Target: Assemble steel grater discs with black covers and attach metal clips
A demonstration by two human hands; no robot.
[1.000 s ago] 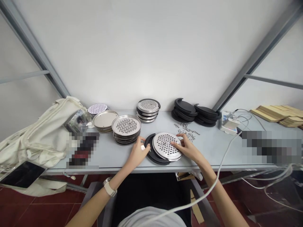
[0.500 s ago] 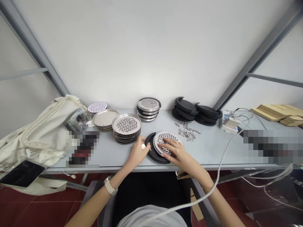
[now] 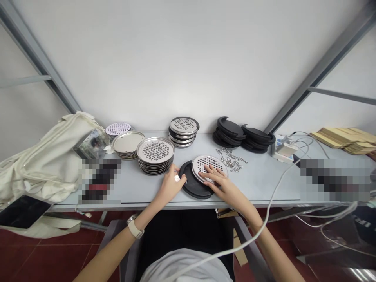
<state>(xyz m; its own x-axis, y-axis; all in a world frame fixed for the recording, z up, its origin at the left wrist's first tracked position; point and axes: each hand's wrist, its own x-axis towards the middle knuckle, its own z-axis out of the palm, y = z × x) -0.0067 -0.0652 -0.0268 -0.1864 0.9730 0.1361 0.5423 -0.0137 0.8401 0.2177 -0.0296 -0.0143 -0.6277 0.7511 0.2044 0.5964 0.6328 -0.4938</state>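
The right hand [image 3: 219,181] lies palm down, half open, its spread fingers resting on a perforated metal disc [image 3: 205,162] without closing round it. The disc sits tilted over the right part of a round black holder [image 3: 194,187], near the table's [image 3: 255,176] front edge. The left hand [image 3: 172,183] is partly curled at the holder's left edge, thumb and forefinger apart; whether it grips the rim, I cannot tell.

A tall stack of studded metal discs [image 3: 155,150] stands close beyond the left hand, with plain metal discs [image 3: 128,141] beside it. Behind the holder is a mixed stack [image 3: 184,127]; to its right are black holder stacks [image 3: 230,129], and loose metal clips [image 3: 230,159] lie just past the disc. A white cable [image 3: 274,196] crosses in front of the right forearm.

Both forearms reach in from below, angled inward, the left one wearing a watch [image 3: 135,228].
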